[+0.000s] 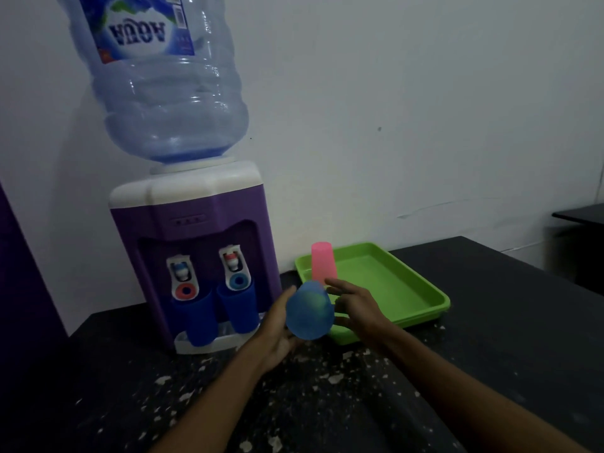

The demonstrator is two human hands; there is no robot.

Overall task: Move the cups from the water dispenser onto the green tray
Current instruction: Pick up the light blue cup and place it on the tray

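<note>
A light blue translucent cup (310, 311) is held tilted between both hands, just in front of the near left corner of the green tray (392, 282). My left hand (281, 331) cups it from the left and below. My right hand (354, 305) touches its right side with fingers spread. A pink cup (323, 261) stands upside down in the tray's far left corner. Two dark blue cups (199, 318) (240, 308) stand under the taps of the purple water dispenser (196, 223), on its drip ledge.
The dispenser carries a large upturned water bottle (163, 86) and stands at the back left of the dark speckled table (327, 403), against a white wall. Another dark surface (581, 214) shows at the far right.
</note>
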